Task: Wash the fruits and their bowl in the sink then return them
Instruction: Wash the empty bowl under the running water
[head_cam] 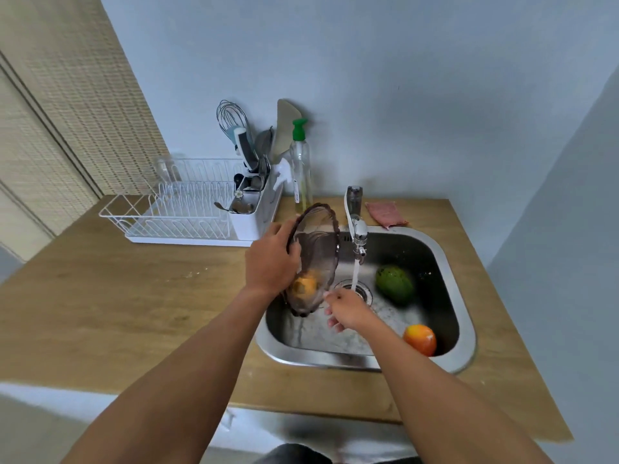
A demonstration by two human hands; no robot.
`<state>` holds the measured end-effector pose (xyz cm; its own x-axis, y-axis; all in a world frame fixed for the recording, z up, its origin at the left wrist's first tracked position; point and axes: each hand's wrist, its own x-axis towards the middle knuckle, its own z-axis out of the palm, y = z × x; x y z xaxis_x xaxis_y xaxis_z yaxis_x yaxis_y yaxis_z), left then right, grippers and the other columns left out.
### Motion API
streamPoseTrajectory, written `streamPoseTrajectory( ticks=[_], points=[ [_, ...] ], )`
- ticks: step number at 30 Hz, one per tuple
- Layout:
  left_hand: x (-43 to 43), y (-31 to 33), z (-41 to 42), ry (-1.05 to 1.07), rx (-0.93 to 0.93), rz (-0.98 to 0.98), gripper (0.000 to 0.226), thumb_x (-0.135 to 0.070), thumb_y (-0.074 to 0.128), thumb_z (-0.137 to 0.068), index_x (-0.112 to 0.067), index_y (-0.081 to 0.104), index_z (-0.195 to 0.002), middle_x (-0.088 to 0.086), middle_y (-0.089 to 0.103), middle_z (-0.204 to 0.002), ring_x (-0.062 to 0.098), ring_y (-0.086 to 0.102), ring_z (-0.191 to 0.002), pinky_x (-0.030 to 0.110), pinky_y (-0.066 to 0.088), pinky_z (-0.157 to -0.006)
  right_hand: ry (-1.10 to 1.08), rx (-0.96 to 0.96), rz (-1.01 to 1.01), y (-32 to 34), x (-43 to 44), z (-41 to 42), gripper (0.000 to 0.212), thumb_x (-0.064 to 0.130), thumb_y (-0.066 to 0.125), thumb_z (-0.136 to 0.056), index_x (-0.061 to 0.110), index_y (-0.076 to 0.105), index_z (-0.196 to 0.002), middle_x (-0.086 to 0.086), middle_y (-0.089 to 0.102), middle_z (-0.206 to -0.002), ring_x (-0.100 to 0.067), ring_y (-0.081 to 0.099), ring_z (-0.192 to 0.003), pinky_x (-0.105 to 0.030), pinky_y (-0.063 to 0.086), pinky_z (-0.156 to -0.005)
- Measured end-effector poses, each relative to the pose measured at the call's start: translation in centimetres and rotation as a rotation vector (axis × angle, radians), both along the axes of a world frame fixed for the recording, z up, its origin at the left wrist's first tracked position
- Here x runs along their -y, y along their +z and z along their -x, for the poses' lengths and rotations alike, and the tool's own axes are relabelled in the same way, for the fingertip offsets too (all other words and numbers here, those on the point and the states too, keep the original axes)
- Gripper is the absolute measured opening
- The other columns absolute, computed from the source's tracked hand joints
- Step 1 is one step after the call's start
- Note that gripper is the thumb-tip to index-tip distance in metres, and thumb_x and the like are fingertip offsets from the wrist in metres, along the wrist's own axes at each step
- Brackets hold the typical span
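My left hand grips the rim of a dark see-through bowl, held on edge over the left side of the steel sink. An orange fruit shows through the bowl's lower part. My right hand is at the bowl's lower edge, close to the stream of water from the tap; its fingers are partly hidden. A green avocado lies in the basin right of the drain. An orange-red fruit lies at the basin's front right.
A white dish rack with a utensil holder stands on the wooden counter to the left. A soap bottle with a green pump stands behind the sink. A pink cloth lies behind the basin.
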<state>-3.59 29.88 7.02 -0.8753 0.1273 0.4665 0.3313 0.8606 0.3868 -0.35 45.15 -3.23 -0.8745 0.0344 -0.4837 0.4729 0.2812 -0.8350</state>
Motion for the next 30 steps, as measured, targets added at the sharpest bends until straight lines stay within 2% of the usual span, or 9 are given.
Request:
streamPoseTrajectory(
  ticks=[3,5,7,9,14,18,20,25,30],
  points=[
    [0.1,1.6,-1.2,0.027,-0.109,0.061,0.047,-0.025,0.051,-0.089,-0.032,0.05,-0.136,0.005,0.064,-0.114,0.039,0.064,-0.067,0.035,0.042,-0.056,-0.071,0.053,0.197,0.9,1.5,-0.2,0.024,0.038,0.041,-0.101,0.015,0.046,-0.108,-0.006,0.056,-0.088,-0.02,0.061,-0.064,-0.031,0.054,-0.054],
    [0.0,2.8,-1.9,0.048,-0.151,0.069,0.049,-0.025,0.05,-0.089,-0.034,0.048,-0.137,0.006,0.064,-0.115,0.04,0.064,-0.067,0.034,0.037,-0.057,-0.127,0.087,0.338,2.0,2.6,-0.2,0.025,0.035,0.042,-0.101,0.013,0.046,-0.112,-0.01,0.059,-0.098,-0.022,0.064,-0.071,-0.033,0.056,-0.058],
    [-0.2,4.0,-2.3,0.048,-0.182,0.061,0.05,-0.023,0.049,-0.089,-0.035,0.048,-0.138,0.006,0.063,-0.118,0.038,0.065,-0.073,0.033,0.036,-0.059,-0.202,0.077,0.443,3.1,3.7,0.1,0.022,0.026,0.044,-0.102,0.008,0.047,-0.113,-0.013,0.06,-0.091,-0.022,0.063,-0.069,-0.032,0.055,-0.059],
    [-0.4,5.1,-2.7,0.03,-0.223,0.074,0.051,-0.023,0.049,-0.09,-0.035,0.046,-0.139,0.005,0.063,-0.122,0.035,0.067,-0.08,0.033,0.04,-0.059,-0.26,0.076,0.518,4.4,4.6,0.4,0.014,0.016,0.048,-0.1,0.004,0.05,-0.109,-0.012,0.059,-0.082,-0.022,0.063,-0.068,-0.032,0.055,-0.059],
    [-1.2,7.2,-3.2,0.018,-0.244,0.042,0.051,-0.025,0.047,-0.091,-0.037,0.044,-0.14,0.003,0.059,-0.128,0.031,0.066,-0.092,0.039,0.054,-0.066,-0.436,0.066,0.784,6.4,5.8,0.7,0.01,-0.003,0.049,-0.096,0.005,0.054,-0.099,-0.014,0.062,-0.083,-0.022,0.06,-0.073,-0.033,0.052,-0.058],
    [-1.8,7.1,-3.6,-0.123,-0.123,-0.04,0.052,-0.037,0.05,-0.085,-0.032,0.053,-0.136,0.007,0.056,-0.124,0.029,0.058,-0.11,0.04,0.051,-0.088,-0.396,0.091,0.816,5.9,6.8,-0.6,0.018,-0.004,0.042,-0.098,0.003,0.051,-0.084,-0.014,0.054,-0.075,-0.02,0.052,-0.066,-0.03,0.048,-0.059],
    [-1.7,7.1,-3.7,-0.156,-0.09,-0.134,0.054,-0.039,0.052,-0.081,-0.032,0.054,-0.135,0.005,0.054,-0.123,0.026,0.056,-0.112,0.04,0.049,-0.093,-0.448,0.064,0.87,5.4,7.0,-0.8,0.018,-0.004,0.039,-0.098,0.003,0.051,-0.086,-0.013,0.053,-0.074,-0.019,0.05,-0.064,-0.029,0.046,-0.059],
    [-1.7,6.8,-3.6,-0.197,-0.066,-0.125,0.051,-0.035,0.057,-0.083,-0.032,0.053,-0.134,0.003,0.05,-0.125,0.024,0.055,-0.113,0.041,0.049,-0.094,-0.401,0.113,0.807,5.0,7.1,-1.5,0.018,-0.002,0.038,-0.099,0.001,0.051,-0.086,-0.012,0.05,-0.072,-0.016,0.049,-0.062,-0.026,0.044,-0.058],
    [-1.1,6.2,-3.6,-0.2,-0.077,-0.186,0.049,-0.037,0.056,-0.083,-0.034,0.054,-0.132,0.0,0.053,-0.122,0.019,0.059,-0.108,0.035,0.05,-0.088,-0.384,0.111,0.575,5.4,6.0,-1.2,0.014,0.001,0.042,-0.099,0.001,0.053,-0.092,-0.013,0.055,-0.073,-0.018,0.052,-0.059,-0.026,0.045,-0.053]
  ],
)
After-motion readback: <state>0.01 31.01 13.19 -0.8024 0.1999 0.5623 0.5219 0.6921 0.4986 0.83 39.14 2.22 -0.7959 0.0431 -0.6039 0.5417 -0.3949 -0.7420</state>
